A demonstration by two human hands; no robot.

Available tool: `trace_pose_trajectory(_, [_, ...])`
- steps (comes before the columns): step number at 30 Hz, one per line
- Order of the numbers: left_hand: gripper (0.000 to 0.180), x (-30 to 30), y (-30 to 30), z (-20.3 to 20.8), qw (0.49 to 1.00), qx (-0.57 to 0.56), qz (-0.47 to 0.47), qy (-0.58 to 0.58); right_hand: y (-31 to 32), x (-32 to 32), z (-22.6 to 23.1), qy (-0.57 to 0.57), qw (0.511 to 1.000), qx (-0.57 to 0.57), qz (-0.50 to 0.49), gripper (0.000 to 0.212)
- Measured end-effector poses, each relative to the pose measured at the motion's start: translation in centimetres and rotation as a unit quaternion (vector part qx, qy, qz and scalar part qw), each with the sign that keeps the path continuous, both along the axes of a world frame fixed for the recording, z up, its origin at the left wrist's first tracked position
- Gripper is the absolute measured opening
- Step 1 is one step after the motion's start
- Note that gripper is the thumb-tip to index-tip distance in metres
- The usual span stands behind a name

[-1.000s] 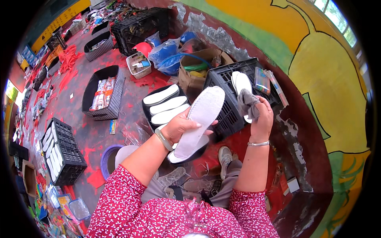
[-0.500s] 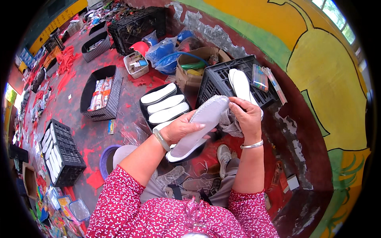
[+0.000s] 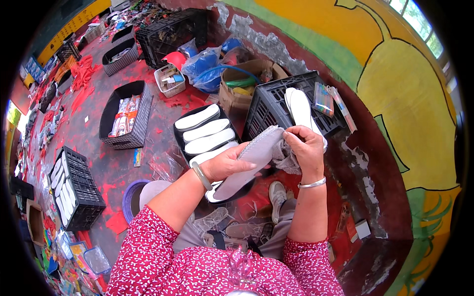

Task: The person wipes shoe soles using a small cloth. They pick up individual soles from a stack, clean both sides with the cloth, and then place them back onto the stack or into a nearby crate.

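My left hand (image 3: 224,164) grips a long grey sole (image 3: 262,148) with a rough, fuzzy edge, its thumb lying across the sole's face. At the far end, my right hand (image 3: 307,150) pinches the sole's edge between thumb and fingers. A bunch of grey knitted fabric (image 3: 285,157) hangs beside the sole, below my right fingers; how it joins the sole is partly hidden. Under my left hand stands a dark basket holding several white soles (image 3: 206,130). Beyond my right hand, more white soles (image 3: 299,106) lie on a black plastic crate (image 3: 264,101).
A cardboard box (image 3: 232,101) and blue plastic-wrapped items (image 3: 205,64) stand by the wall. To the left are a woven basket (image 3: 126,143) of packets, a purple bucket (image 3: 131,200) and another crate (image 3: 86,209) of white soles. Red scraps litter the floor.
The grey sole has tilted and dropped slightly, its far end a little lower. My right fingers have shifted slightly along the edge while both hands keep hold.
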State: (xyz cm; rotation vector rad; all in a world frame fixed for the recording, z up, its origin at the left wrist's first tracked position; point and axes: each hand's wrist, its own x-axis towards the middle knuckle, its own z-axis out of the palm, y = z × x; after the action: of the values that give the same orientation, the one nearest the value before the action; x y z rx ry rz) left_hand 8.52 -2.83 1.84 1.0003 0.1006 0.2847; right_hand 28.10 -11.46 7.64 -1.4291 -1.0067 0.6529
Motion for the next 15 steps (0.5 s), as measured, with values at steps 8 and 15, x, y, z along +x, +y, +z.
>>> trace_pose_trajectory(8, [0.063,-0.3,-0.1,0.9,0.992,-0.121,0.023,-0.035,-0.1,0.7,-0.2,0.222,0.966,-0.041,0.126,0.028])
trace_pose_trajectory(15, [0.061,-0.4,0.2,-0.2,0.990,-0.135,0.026,-0.003,0.4,0.0,-0.8,0.319,0.933,-0.079,0.143,0.016])
